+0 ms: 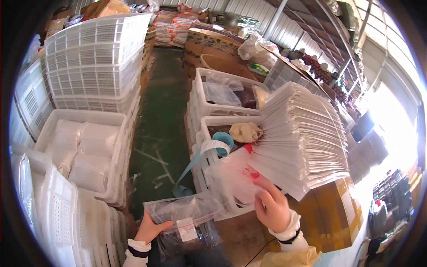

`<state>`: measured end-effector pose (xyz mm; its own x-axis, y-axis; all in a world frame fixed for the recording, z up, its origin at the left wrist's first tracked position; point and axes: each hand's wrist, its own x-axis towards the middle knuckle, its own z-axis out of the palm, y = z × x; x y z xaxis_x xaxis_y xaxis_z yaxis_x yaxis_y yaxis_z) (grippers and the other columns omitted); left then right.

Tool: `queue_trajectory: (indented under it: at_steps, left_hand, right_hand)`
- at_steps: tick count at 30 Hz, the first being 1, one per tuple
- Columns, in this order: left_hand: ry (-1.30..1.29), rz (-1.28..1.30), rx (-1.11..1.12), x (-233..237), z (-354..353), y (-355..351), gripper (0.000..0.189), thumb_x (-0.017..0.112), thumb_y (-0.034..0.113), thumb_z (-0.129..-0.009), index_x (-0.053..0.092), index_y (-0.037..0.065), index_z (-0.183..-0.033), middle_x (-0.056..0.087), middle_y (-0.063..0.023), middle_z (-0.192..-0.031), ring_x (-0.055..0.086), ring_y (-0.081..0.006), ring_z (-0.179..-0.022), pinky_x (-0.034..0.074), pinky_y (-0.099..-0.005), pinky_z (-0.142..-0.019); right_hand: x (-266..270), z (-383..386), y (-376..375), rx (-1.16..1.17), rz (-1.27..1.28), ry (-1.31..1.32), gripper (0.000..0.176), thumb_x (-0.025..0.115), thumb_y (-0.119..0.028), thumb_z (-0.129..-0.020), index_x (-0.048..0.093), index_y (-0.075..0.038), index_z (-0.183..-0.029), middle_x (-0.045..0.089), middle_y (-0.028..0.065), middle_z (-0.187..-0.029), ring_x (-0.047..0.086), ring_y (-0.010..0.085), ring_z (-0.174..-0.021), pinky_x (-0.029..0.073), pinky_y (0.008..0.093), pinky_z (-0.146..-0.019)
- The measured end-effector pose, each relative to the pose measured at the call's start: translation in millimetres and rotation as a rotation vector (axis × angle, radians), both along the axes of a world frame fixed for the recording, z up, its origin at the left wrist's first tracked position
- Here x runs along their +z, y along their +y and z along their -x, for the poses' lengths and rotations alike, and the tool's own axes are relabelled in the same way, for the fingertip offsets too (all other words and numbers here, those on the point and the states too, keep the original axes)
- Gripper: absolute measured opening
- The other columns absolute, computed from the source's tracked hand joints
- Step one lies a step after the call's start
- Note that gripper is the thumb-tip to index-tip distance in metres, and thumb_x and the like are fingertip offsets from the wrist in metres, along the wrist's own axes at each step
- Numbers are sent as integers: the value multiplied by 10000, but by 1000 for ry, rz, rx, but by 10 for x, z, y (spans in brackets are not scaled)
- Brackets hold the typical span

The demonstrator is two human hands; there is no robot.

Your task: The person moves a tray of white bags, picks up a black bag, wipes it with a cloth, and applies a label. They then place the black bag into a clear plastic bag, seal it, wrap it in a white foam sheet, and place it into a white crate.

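Note:
My left hand (150, 226) grips the left side of a clear zip bag (180, 208), its thumb lying over the front. Something dark shows inside the bag's lower part, and a white label (187, 229) with small print sits on it. My right hand (272, 207) is to the right with its fingers pinched together at the lower edge of a thin, translucent plastic bag (231, 175) with red print. A fanned stack of white packaging sheets (307, 138) stands just beyond the right hand. A roll of blue tape (223, 141) and a beige cloth (246, 132) lie in the crate behind.
White plastic crates (116, 158) are stacked on the left, the nearest holding clear-wrapped packs (95, 138). Another crate (227, 109) with bagged items stands beyond the sheets. A taped cardboard box (327, 213) is at the right. Tape scraps lie on the green floor (155, 115).

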<state>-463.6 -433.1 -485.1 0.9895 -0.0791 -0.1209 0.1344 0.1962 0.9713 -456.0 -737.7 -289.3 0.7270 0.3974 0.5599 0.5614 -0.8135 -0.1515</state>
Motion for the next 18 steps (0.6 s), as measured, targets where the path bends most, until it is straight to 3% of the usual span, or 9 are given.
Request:
queue_trajectory:
  at_steps: [2, 3, 6, 9, 11, 13, 18]
  left_hand:
    - [-32, -40, 45, -8, 38, -22, 900, 816, 149, -621, 267, -18, -1315, 473, -155, -1237, 471, -236, -1138, 369, -334, -971]
    - [12, -186, 49, 132, 71, -14, 871, 816, 178, -622, 296, -23, -1292, 506, -166, -1192, 497, -251, -1110, 386, -338, -951]
    - [97, -535, 43, 464, 139, 59, 817, 816, 249, -618, 367, -42, -1235, 570, -196, -1103, 559, -278, -1033, 425, -345, -898]
    - [113, -615, 32, 371, 161, 128, 827, 816, 272, -607, 382, -61, -1228, 569, -215, -1094, 578, -283, -981, 440, -346, -864]
    - [145, -609, 17, 390, 200, 164, 856, 813, 260, -607, 361, -70, -1255, 570, -217, -1079, 586, -298, -958, 447, -352, -850]
    - [107, -665, 99, 435, 283, 136, 924, 816, 279, -601, 309, -54, -1297, 506, -239, -1164, 543, -341, -1020, 445, -372, -853]
    - [-110, -793, 208, 417, 426, 160, 985, 801, 235, -618, 216, -16, -1369, 379, -247, -1292, 429, -387, -1144, 367, -408, -954]
  right_hand:
    - [292, 261, -57, 70, 131, -284, 212, 600, 45, -603, 528, -12, -794, 603, 154, -970, 601, 322, -857, 506, 403, -693]
    - [387, 344, -182, 64, 188, -393, 237, 615, 24, -573, 546, -2, -799, 608, 162, -953, 588, 315, -840, 487, 422, -731]
    - [716, 469, -261, -310, 306, -320, 308, 644, -6, -577, 584, -29, -879, 596, 121, -907, 558, 320, -838, 432, 472, -811]
    - [693, 464, -523, -275, 446, -325, 273, 667, -10, -602, 606, -32, -867, 592, 98, -872, 563, 290, -808, 459, 430, -755]
    - [552, 391, -668, -175, 466, -406, 231, 670, -3, -619, 619, -18, -844, 595, 91, -870, 564, 262, -795, 470, 395, -727]
    - [550, 362, -649, -148, 461, -519, 182, 663, 30, -640, 640, 2, -819, 607, 85, -838, 574, 224, -738, 487, 329, -662]
    - [884, 266, -528, -208, 223, -689, 217, 625, 77, -660, 636, 10, -867, 616, 102, -778, 601, 240, -680, 488, 308, -600]
